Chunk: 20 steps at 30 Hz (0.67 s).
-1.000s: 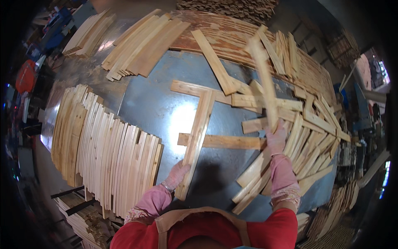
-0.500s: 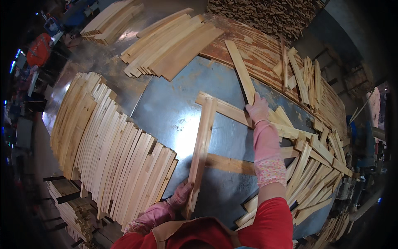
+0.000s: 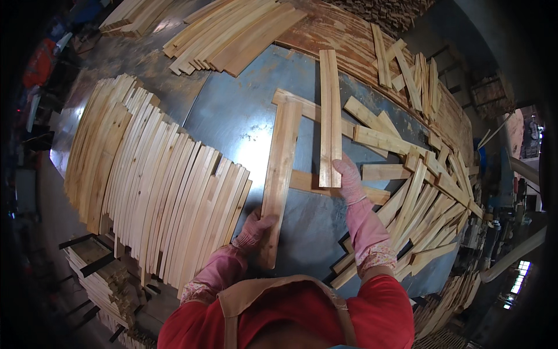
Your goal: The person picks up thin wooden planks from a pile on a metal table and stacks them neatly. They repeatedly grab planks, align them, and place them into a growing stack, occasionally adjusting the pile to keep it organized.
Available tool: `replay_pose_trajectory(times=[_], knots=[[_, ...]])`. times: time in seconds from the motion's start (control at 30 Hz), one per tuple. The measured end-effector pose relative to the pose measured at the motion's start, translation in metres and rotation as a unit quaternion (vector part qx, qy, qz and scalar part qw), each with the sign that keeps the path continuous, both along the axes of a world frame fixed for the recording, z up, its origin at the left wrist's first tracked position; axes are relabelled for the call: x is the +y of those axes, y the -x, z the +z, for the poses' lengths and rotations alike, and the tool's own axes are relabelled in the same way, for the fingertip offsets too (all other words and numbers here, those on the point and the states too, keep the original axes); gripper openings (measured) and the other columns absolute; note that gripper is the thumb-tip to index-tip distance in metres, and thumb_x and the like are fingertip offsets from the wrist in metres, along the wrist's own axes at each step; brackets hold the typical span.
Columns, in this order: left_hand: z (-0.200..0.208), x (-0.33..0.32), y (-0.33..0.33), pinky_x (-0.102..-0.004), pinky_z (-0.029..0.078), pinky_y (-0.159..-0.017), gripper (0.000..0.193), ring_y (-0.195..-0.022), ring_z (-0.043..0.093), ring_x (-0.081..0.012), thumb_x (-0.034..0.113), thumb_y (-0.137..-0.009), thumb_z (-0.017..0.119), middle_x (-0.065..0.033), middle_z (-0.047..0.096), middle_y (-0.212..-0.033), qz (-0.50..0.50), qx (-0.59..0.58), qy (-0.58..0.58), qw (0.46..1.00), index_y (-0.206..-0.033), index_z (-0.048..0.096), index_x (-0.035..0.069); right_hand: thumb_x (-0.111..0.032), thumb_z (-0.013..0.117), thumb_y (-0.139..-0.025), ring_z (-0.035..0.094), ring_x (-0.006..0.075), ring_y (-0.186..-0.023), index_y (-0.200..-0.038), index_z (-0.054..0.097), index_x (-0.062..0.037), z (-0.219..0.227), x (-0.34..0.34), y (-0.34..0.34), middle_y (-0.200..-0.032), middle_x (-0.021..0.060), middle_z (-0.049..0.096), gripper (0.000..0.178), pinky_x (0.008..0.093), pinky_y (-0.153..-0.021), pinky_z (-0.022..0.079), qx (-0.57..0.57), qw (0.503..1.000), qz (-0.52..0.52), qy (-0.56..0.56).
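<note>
Both of my hands wear pink gloves. My left hand (image 3: 254, 229) is closed around the near end of a wooden board (image 3: 280, 168) with a grooved edge. That board lies across two wooden strips: one passes near its far end (image 3: 347, 125) and a lower strip (image 3: 372, 193) reaches off to the right. In my right hand (image 3: 349, 181) is the near end of a second wooden board (image 3: 329, 110), which points away from me to the right of the first. It lies above both strips; whether it touches them I cannot tell.
Upright slats stand in a tight row (image 3: 168, 192) at left. Flat boards (image 3: 232, 35) lie at the back, loose slats are heaped (image 3: 430, 215) at right, and more rest on the worn plywood (image 3: 343, 29). Beneath is a metal tabletop (image 3: 232, 110).
My right hand has drawn its board nearer and to the left, turning it more upright in the view. My left hand stays on the same board. The whole view has shifted.
</note>
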<state>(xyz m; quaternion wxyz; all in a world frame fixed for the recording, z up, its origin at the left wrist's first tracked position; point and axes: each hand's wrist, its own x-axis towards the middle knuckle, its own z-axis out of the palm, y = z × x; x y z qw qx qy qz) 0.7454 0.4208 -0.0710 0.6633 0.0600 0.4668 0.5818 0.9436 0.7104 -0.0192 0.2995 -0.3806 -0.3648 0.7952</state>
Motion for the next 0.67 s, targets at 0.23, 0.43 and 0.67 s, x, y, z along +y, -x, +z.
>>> replay_pose_trajectory(times=[0.23,0.43,0.67], knots=[[0.080,-0.085,0.000,-0.0505,0.057,-0.075,0.036,-0.086,0.072,-0.0411,0.027,-0.093,0.080,-0.0211,0.072,-0.093,-0.119,0.500,0.169,0.841,-0.115,0.063,0.004,-0.017,0.074,-0.100,0.062,0.0208,-0.134,-0.165,0.039,0.0068,-0.058,-0.100,0.000,-0.151,0.0128,0.063,0.078,0.0323,-0.116,0.047,-0.072,0.996,-0.034,-0.028],[0.084,-0.184,-0.008,-0.0607,0.050,-0.101,0.058,-0.125,0.061,-0.0466,0.037,-0.088,0.083,-0.0221,0.065,-0.134,-0.198,0.627,0.252,0.710,-0.135,0.063,0.010,-0.021,0.070,-0.102,0.071,0.0310,-0.086,-0.119,0.063,-0.0060,-0.038,-0.281,0.012,-0.096,0.0175,0.070,0.024,0.0463,-0.079,0.059,-0.345,0.877,0.144,-0.303],[0.063,-0.209,-0.015,-0.0631,0.032,-0.127,0.076,-0.144,0.047,-0.0467,0.047,-0.087,0.080,-0.0247,0.051,-0.155,-0.172,0.829,0.163,0.507,-0.152,0.060,0.013,-0.037,0.061,-0.108,0.073,0.0301,-0.107,-0.143,0.059,0.0004,-0.026,-0.332,0.052,-0.115,0.0207,0.072,0.051,0.0393,-0.083,0.061,-0.325,0.646,0.496,-0.480]])
